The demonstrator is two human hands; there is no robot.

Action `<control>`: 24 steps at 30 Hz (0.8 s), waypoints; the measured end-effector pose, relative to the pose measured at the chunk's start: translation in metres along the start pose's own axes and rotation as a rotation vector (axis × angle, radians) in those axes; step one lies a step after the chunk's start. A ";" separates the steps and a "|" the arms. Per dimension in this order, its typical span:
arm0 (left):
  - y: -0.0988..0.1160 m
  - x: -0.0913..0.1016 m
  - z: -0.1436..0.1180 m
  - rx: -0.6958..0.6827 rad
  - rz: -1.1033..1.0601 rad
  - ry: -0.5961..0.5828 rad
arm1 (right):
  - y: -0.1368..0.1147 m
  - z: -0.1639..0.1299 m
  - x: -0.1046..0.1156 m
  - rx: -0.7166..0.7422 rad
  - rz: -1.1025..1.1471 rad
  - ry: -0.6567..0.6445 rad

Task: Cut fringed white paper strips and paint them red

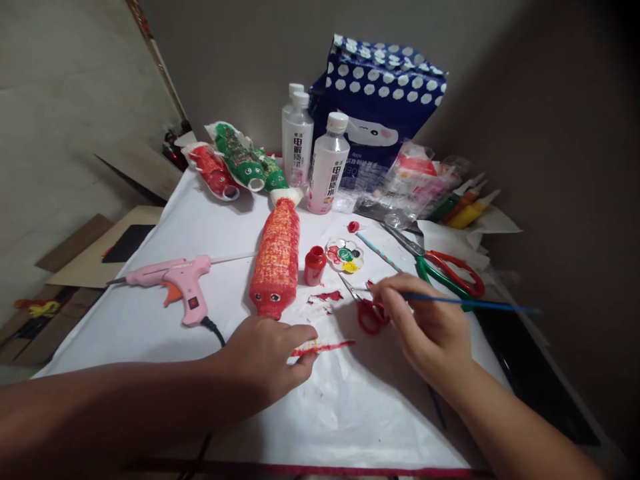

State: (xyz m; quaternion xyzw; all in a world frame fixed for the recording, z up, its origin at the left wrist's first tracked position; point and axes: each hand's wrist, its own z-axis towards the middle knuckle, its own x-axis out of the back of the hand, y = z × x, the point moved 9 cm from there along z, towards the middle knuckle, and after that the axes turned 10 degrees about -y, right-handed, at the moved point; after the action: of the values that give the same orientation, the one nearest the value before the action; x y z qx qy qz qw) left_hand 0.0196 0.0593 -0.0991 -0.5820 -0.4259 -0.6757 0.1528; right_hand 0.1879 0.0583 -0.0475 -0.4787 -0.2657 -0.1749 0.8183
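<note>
My left hand (270, 357) pinches a small flat piece painted red and orange (325, 347) just above the white table cover. Between the thumb and fingers of my right hand (430, 327) is a blue paintbrush (450, 300), its tip pointing left. Beyond my left hand lies a red and orange fish-shaped bottle (277, 260) with stuck-on eyes. An uncapped red paint jar (315, 267) stands beside it, near a flower-shaped palette (345, 255) with several paint colours. Small red-handled scissors (369, 317) lie partly behind my right hand, near red scraps (327, 295).
On the left lies a pink glue gun (183, 287). Fish-shaped crafts (240, 160), white-capped bottles (327, 167) and a blue bag (385, 100) stand at the back. Large scissors (450, 270) and a black tray-like object (535, 387) lie right. A red cap (353, 227) is near a patterned stick (377, 251).
</note>
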 end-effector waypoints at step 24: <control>0.006 -0.003 -0.005 -0.120 0.104 0.131 | -0.043 -0.021 -0.045 0.223 -0.047 -0.392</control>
State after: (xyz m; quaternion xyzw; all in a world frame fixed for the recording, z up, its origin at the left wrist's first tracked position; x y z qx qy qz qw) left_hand 0.0212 0.0512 -0.0989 -0.5660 -0.3429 -0.7278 0.1799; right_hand 0.1347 0.0203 -0.0535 -0.4038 -0.4484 -0.0672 0.7946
